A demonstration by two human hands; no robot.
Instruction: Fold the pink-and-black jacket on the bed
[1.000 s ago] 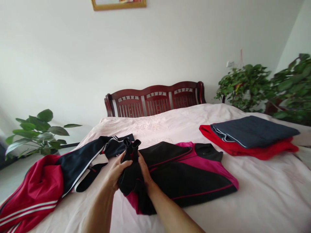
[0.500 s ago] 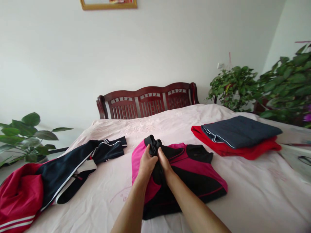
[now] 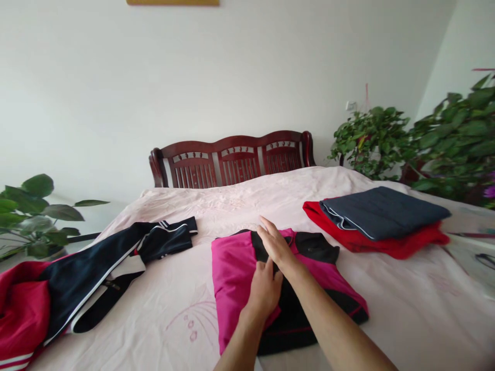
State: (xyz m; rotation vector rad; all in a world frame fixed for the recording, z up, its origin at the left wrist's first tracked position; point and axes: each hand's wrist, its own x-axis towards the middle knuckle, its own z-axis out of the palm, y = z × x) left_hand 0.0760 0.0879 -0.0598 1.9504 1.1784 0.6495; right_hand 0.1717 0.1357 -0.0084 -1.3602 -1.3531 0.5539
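Note:
A pink and black jacket [image 3: 235, 268] lies partly folded on the bed, its pink part spread flat on the left and its black hem toward me. My right hand [image 3: 276, 245] rests over its upper middle, fingers stretched toward the headboard. Just below, my left hand [image 3: 266, 286] lies on the garment with its fingers pointing up, close to the right wrist. Neither hand appears to grip any cloth. The hands and forearms cover the jacket's centre.
A navy and red striped jacket [image 3: 96, 268] sprawls at the left. Folded dark blue clothing [image 3: 386, 211] sits atop folded red clothing [image 3: 402, 245] at the right. Behind the pale pink bedsheet [image 3: 185, 299] stands a wooden headboard [image 3: 240, 162]. Leafy plants [image 3: 375, 136] flank the bed.
The bunched black cloth both hands pinched has been let go. The pink part now lies flatter on the left. My right hand has moved up, my left hand lower and to the right.

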